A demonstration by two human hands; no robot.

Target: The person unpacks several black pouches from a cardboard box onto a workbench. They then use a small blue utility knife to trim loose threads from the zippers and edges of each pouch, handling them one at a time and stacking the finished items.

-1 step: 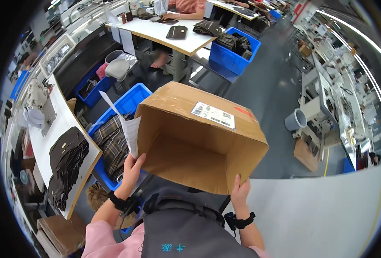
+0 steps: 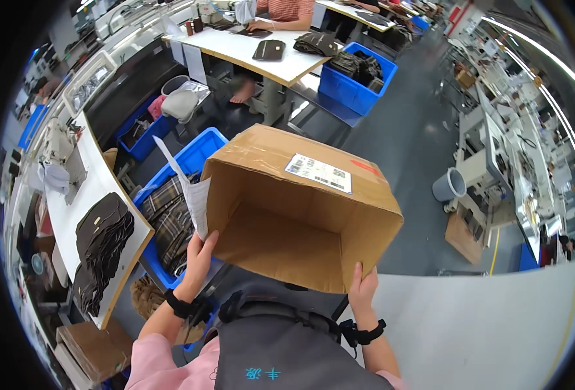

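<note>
Held up in front of me is a brown cardboard box (image 2: 287, 244), tilted so that its open side faces me and its inside shows bare. A white label and a red mark are on its upper side. My left hand (image 2: 200, 255) grips the box's lower left edge and pins some white paper sheets (image 2: 197, 205) against that side. With fingers outside and thumb at the rim, my right hand (image 2: 363, 290) grips the lower right corner. Behind the left hand, a blue bin (image 2: 204, 147) holds folded plaid cloth (image 2: 168, 237).
A stack of dark cloth pieces (image 2: 103, 240) lies on the white table (image 2: 66, 201) at left. A co-worker sits at the far table (image 2: 229, 43). Another blue bin (image 2: 346, 91) stands beside it. At right are a grey wastebasket (image 2: 448, 185) and a white surface (image 2: 469, 331).
The room has shifted very slightly in the picture. My hands keep the same hold on the box and the sheets.
</note>
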